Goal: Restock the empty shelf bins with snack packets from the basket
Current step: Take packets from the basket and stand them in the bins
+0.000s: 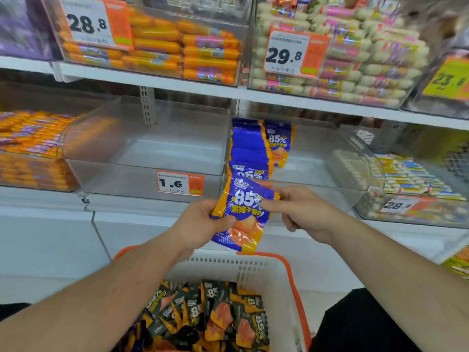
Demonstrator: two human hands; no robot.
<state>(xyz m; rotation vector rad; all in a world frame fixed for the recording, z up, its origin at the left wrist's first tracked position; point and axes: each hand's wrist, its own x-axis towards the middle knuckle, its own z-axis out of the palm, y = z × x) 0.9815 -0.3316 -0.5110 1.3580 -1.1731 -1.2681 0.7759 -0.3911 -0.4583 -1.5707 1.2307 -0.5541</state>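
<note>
The shelf bin held only a short row of blue packets at its left; the basket sat below. Both grips, left hand and right hand, pinched one blue packet just before it. Best set it upright against that row.

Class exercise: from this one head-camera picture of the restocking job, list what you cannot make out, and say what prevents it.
- Small print on the 1.6 price tag: too small and blurred.
- How many packets the left hand and right hand hold: the front blue packet covers anything behind it.
- Contents deeper in the basket: cut off by the bottom edge.
- Purple bin top left: blurred, cropped.
</note>
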